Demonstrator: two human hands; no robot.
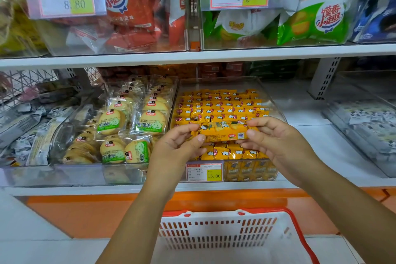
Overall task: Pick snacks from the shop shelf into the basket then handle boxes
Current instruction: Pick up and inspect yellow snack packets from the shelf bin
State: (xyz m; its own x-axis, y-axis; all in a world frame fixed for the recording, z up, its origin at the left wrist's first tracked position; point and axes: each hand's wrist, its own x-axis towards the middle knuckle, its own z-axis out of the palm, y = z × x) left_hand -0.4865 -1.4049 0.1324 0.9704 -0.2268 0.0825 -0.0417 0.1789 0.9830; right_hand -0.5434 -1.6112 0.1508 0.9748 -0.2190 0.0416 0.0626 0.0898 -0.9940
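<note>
I see both hands, left (179,146) and right (276,137), pinching the yellow snack packet (225,132) by its ends; light, crinkly, probably slippery.

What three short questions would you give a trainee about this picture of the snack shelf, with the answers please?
1. How many hands hold the yellow snack pack?
2. The price tag on the bin just below that pack reads: A) 8.80 B) 15.80 C) 5.10
3. True or false: the white basket with the red rim sits lower in the picture than both hands.

Key
1. Two: the left hand and the right hand each pinch one end.
2. B
3. True
</note>
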